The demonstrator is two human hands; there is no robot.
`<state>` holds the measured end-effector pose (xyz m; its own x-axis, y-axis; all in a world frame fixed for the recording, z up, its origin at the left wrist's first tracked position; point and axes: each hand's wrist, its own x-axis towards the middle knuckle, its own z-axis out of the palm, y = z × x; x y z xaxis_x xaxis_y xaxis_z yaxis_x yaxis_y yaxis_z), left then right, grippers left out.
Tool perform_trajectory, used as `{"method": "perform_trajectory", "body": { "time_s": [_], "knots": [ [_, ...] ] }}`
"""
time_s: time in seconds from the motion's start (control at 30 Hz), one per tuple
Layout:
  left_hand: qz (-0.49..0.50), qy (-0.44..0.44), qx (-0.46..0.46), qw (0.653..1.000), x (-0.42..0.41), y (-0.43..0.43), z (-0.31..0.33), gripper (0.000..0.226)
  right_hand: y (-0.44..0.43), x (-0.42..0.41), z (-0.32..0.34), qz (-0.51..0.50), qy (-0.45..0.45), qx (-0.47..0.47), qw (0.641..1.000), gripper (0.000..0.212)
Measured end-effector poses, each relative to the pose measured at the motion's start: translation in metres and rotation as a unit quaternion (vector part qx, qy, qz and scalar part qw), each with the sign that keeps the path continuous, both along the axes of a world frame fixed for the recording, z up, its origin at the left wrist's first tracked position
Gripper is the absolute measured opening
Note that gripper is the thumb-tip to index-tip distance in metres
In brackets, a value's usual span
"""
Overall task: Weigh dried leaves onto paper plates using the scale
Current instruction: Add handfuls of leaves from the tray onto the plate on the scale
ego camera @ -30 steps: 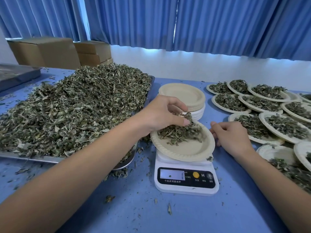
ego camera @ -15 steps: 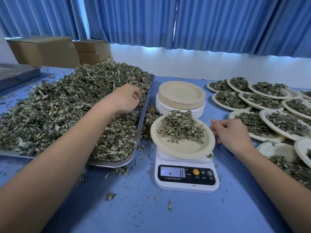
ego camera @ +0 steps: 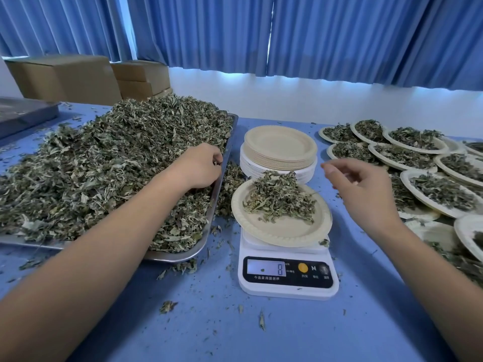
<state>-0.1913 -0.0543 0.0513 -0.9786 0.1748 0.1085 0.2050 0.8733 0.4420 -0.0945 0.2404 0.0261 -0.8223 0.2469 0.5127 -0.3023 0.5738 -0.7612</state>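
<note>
**Leaves (ego camera: 279, 199) on the scale: add by small pinches**

Nearest, the scale (ego camera: 287, 280) showed 8, with one crumb lying on its display. Its plate (ego camera: 282, 233) carried the leaves in a loose, crumpled grey-green mound toward the far half, and the near half was bare. Such light flakes likely weighed little each. Topping up was therefore best done by small pinches dropped on the mound's middle, with hands kept off the plate until the reading settled. The right hand (ego camera: 366, 189) hovered just right of the plate, fingers slack, holding nothing. The left hand (ego camera: 201, 165) had its fingers curled round leaves at the edge of the heap (ego camera: 104, 165) on the tray (ego camera: 177, 256). Beyond stood a stack (ego camera: 279, 145) of spare plates, and filled plates (ego camera: 415, 147).
</note>
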Motion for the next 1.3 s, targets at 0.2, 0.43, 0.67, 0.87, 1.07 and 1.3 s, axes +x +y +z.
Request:
{"method": "perform_trajectory", "body": {
  "time_s": [0.2,0.43,0.67,0.87,1.07,1.3],
  "knots": [
    [-0.004,-0.013,0.038,0.999,0.003,0.005,0.0,0.027,-0.018,-0.002,0.011,0.128,-0.066,0.114,0.983,0.03],
    [0.024,-0.061,0.116,0.991,0.0,0.009,0.004,0.04,-0.027,-0.004,0.02,0.15,-0.117,0.17,0.967,0.032],
    [0.027,-0.062,0.123,0.99,-0.002,0.013,0.001,0.021,-0.03,-0.009,0.022,0.135,-0.096,0.166,0.972,0.016],
    [0.017,-0.032,0.084,0.996,-0.003,0.013,-0.002,0.009,-0.026,-0.009,0.022,0.141,-0.094,0.152,0.974,0.011],
    [-0.042,0.09,0.097,0.99,0.002,0.023,0.003,0.024,-0.009,-0.009,0.014,0.005,-0.079,0.122,0.989,0.015],
    [-0.118,0.064,0.031,0.99,0.007,0.031,-0.002,0.02,-0.001,-0.003,0.011,0.032,-0.238,0.092,0.966,0.023]
  ]
}}
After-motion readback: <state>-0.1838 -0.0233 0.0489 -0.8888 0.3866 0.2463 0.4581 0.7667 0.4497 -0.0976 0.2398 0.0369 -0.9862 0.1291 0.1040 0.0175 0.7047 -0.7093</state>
